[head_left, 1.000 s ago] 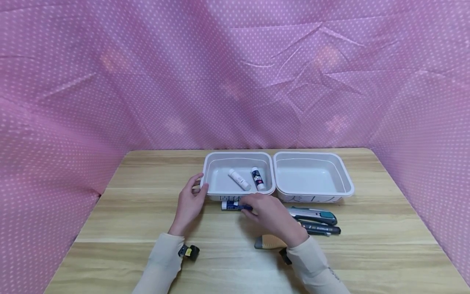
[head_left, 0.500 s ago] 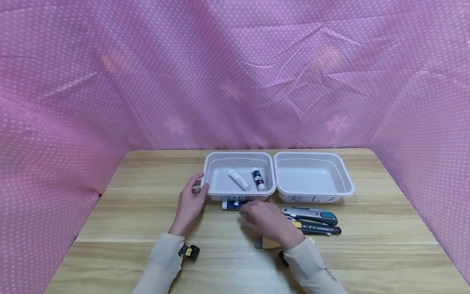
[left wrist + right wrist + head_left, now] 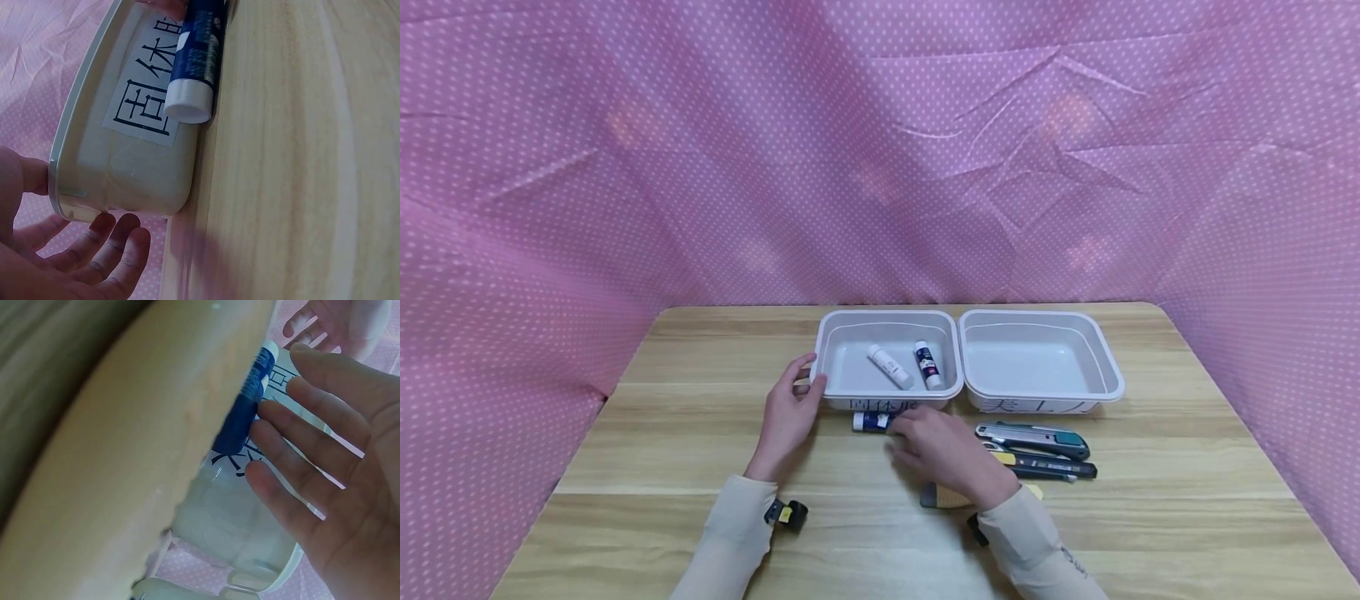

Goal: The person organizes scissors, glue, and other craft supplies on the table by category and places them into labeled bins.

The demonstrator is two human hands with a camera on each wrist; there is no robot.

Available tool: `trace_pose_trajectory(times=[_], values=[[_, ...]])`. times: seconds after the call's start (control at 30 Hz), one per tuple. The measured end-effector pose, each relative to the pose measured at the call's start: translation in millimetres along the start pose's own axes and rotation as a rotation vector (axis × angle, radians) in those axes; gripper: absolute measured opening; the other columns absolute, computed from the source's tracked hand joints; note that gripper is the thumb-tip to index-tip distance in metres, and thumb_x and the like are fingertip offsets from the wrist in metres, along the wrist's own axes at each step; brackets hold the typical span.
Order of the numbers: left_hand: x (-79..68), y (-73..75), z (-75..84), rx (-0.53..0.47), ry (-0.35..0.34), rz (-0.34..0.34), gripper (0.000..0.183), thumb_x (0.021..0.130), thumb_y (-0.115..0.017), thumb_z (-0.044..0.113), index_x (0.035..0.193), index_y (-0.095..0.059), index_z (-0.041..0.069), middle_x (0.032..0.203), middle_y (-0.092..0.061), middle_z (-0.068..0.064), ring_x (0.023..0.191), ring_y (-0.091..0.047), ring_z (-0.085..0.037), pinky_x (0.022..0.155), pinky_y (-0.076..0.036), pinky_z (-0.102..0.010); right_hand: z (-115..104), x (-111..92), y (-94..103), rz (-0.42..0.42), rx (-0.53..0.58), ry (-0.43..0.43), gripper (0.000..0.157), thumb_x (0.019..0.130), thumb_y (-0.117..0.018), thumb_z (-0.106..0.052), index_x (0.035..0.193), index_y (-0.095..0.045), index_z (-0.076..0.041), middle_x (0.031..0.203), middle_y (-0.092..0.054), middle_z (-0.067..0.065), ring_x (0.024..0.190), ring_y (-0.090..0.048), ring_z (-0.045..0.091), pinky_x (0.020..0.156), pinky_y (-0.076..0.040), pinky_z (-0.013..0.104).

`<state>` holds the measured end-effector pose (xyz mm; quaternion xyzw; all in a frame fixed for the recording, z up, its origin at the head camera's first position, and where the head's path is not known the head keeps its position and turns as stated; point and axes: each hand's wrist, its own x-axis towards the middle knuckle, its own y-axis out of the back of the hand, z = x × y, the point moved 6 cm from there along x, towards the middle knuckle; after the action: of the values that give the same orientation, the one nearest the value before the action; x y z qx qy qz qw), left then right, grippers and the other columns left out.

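A dark blue glue stick with a white cap lies on the table along the front of the left white plastic tub. My right hand is over its right end; in the right wrist view the fingers are fairly straight, tips at the barrel. At the tub's left end, my left hand rests its thumb at the rim and loosely bent fingers against the end wall. Inside that tub lie a white glue stick and a dark blue one.
A second white tub stands just to the right, also with a printed label. In front of it lie a teal-and-grey utility knife and a black-and-yellow one. An orange-handled tool is partly hidden by my right wrist. Pink dotted cloth hangs behind.
My right hand has shifted slightly toward the blue glue stick's right end, its fingers loosening. The stick has rolled a little, showing more of its printed side. My left hand stays put.
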<state>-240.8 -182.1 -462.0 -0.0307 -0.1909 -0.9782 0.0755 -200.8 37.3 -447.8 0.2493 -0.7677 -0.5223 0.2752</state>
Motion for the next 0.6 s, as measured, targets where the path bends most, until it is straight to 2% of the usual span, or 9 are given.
trace_pose_trajectory(times=[0.3, 0.6], values=[[0.5, 0.3, -0.6, 0.004, 0.004, 0.002, 0.045, 0.103, -0.061, 0.020, 0.146, -0.052, 0.009, 0.130, -0.063, -0.023, 0.111, -0.068, -0.038, 0.092, -0.061, -0.043, -2.7, 0.2, 1.6, 0.040, -0.042, 0.019, 0.021, 0.092, -0.078, -0.024, 0.111, -0.075, -0.016, 0.106, -0.073, -0.003, 0.097, -0.067, 0.014, 0.086, -0.060, 0.032], [0.2, -0.3, -0.9, -0.010, -0.001, -0.005, 0.046, 0.103, -0.061, 0.019, 0.147, -0.052, 0.009, 0.129, -0.063, -0.023, 0.110, -0.069, -0.037, 0.091, -0.062, -0.042, 0.4, -0.3, -1.0, 0.008, -0.048, -0.023, 0.028, 0.087, -0.081, -0.017, 0.115, -0.074, -0.017, 0.113, -0.071, -0.002, 0.104, -0.065, 0.017, 0.089, -0.059, 0.035]])
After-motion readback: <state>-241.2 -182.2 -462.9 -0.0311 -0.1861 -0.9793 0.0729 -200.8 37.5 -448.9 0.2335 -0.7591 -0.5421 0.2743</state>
